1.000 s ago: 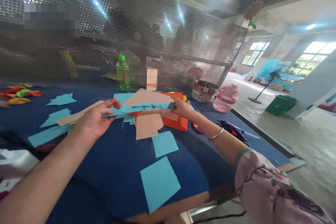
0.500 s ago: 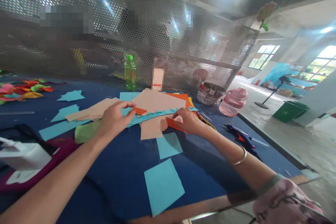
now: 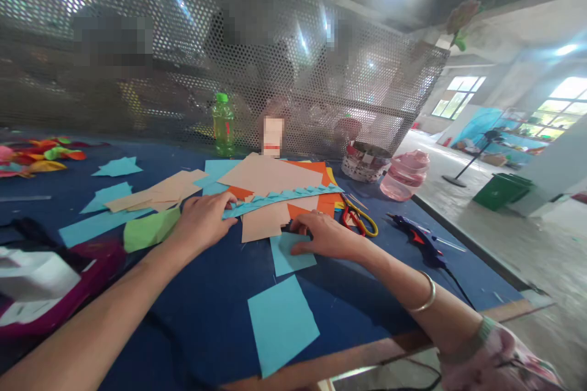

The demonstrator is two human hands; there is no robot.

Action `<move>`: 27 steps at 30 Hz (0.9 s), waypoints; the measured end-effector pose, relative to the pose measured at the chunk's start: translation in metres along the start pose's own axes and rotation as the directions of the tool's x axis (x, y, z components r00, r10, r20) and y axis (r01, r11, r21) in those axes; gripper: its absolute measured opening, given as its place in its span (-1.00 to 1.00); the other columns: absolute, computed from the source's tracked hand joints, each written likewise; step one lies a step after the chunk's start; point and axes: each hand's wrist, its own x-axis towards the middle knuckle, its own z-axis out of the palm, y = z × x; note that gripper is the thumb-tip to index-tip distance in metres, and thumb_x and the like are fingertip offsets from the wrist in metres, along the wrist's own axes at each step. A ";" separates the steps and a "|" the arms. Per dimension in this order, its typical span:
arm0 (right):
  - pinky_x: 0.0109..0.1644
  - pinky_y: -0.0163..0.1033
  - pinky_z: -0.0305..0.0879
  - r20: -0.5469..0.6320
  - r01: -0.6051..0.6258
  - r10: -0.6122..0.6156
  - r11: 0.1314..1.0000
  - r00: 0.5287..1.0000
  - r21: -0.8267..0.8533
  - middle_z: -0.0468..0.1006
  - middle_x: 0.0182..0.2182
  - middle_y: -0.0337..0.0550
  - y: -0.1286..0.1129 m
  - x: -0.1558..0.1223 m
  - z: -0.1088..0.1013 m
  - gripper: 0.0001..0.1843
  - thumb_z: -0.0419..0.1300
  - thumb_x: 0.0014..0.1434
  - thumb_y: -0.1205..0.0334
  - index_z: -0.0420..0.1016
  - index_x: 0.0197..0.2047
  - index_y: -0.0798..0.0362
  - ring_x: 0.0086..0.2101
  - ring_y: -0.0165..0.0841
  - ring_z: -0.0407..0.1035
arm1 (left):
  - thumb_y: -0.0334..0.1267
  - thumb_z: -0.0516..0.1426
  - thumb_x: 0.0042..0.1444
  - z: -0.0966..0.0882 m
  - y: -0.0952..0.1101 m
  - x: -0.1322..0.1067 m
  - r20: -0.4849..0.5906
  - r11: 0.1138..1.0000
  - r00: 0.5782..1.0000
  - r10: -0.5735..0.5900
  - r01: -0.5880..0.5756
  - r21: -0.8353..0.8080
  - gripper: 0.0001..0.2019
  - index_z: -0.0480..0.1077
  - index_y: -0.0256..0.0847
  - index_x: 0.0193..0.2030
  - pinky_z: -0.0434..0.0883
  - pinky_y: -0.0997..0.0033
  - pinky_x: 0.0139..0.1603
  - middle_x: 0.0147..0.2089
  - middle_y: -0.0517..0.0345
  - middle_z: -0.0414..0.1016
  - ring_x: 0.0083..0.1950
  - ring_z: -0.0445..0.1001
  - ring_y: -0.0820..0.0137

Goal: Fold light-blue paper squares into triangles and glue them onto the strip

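Zigzag blue strip, prob. felt, held at end by curled L hand; blue sq. pressed by open, spread R hand; scissors adjacent.

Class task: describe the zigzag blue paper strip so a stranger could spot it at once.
On the dark blue table, find the peach and orange paper pile. A long strip lies across it, under the left hand. Unlike the nearby blue squares, it is narrow and toothed.

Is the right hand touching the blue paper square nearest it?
Touching: the head view shows the right hand with its fingers lying on the blue paper square.
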 end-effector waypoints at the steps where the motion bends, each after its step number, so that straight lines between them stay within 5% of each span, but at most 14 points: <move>1: -0.19 -0.26 0.21 0.000 -0.005 0.005 1.000 1.000 -0.003 0.55 -0.26 -0.07 -0.001 -0.001 -0.001 -0.57 0.43 0.05 0.06 0.57 -0.08 0.14 -0.23 -0.23 0.41 | -0.27 0.15 -0.02 0.000 0.000 0.000 -0.006 1.000 1.000 0.009 -0.009 0.011 -0.68 0.47 -0.19 -0.07 0.29 -0.06 0.14 -0.06 -0.14 0.64 0.06 0.53 -0.12; 7: -0.23 -0.31 0.16 -0.032 0.003 -0.002 1.000 0.999 0.027 0.57 -0.30 -0.14 0.002 -0.013 -0.007 -0.90 0.26 0.22 0.25 0.56 -0.24 0.09 -0.26 -0.30 0.43 | -0.23 0.11 0.02 -0.003 0.006 -0.002 -0.061 0.999 0.997 0.043 -0.045 -0.024 -0.64 0.45 -0.24 -0.02 0.17 -0.20 0.24 0.11 -0.24 0.51 0.19 0.39 -0.19; 11: -0.23 -0.30 0.17 -0.081 -0.032 0.037 0.998 0.996 0.060 0.59 -0.30 -0.15 0.016 -0.021 -0.015 -0.90 0.20 0.24 0.26 0.54 -0.23 0.07 -0.27 -0.30 0.44 | -0.08 0.08 0.12 -0.007 0.025 -0.007 -0.028 0.975 0.991 0.130 -0.133 -0.176 -0.63 0.44 -0.19 0.00 0.33 0.14 0.17 0.13 -0.08 0.51 0.17 0.44 0.05; 14: -0.21 -0.30 0.19 -0.124 -0.058 0.068 0.995 0.990 0.084 0.59 -0.28 -0.15 0.023 -0.023 -0.018 -0.88 0.17 0.25 0.28 0.52 -0.18 0.08 -0.26 -0.30 0.45 | 0.02 0.10 0.13 -0.008 0.042 -0.016 0.105 0.942 0.973 0.205 -0.167 -0.292 -0.70 0.52 -0.11 -0.22 0.43 0.33 -0.14 -0.19 0.13 0.63 -0.16 0.56 0.23; 16: -0.20 -0.30 0.20 -0.140 -0.064 0.078 0.993 0.987 0.102 0.59 -0.29 -0.16 0.024 -0.023 -0.019 -0.87 0.16 0.25 0.29 0.51 -0.16 0.09 -0.26 -0.32 0.44 | 0.06 0.15 0.10 -0.008 0.053 -0.024 0.306 0.904 0.910 0.280 -0.142 -0.403 -0.70 0.51 -0.12 -0.36 0.39 0.37 -0.30 -0.37 0.20 0.57 -0.33 0.52 0.29; 18: -0.20 -0.30 0.20 -0.146 -0.064 0.081 0.991 0.986 0.115 0.59 -0.29 -0.17 0.025 -0.022 -0.017 -0.86 0.17 0.25 0.29 0.51 -0.15 0.08 -0.27 -0.33 0.44 | 0.10 0.28 -0.03 -0.009 0.062 -0.033 0.452 0.874 0.824 0.342 -0.102 -0.475 -0.66 0.49 -0.14 -0.35 0.37 0.38 -0.29 -0.35 0.20 0.54 -0.29 0.51 0.28; 22: -0.20 -0.29 0.20 -0.170 -0.056 0.078 0.990 0.982 0.130 0.59 -0.28 -0.16 0.027 -0.021 -0.014 -0.83 0.15 0.24 0.30 0.52 -0.12 0.08 -0.29 -0.34 0.42 | 0.00 0.42 -0.26 -0.011 0.078 -0.049 0.487 0.885 0.765 0.422 -0.232 -0.403 -0.55 0.49 -0.16 -0.25 0.35 0.32 -0.19 -0.18 0.15 0.48 -0.15 0.45 0.22; 27: -0.23 -0.30 0.19 -0.255 -0.022 0.057 0.990 0.965 0.137 0.58 -0.31 -0.17 0.031 -0.019 -0.007 -0.80 0.16 0.22 0.28 0.52 -0.09 0.08 -0.32 -0.35 0.40 | -0.07 0.39 -0.19 -0.009 0.083 -0.058 0.496 0.868 0.735 0.462 -0.260 -0.423 -0.59 0.44 -0.13 -0.20 0.35 0.29 -0.10 -0.15 0.19 0.43 -0.10 0.41 0.25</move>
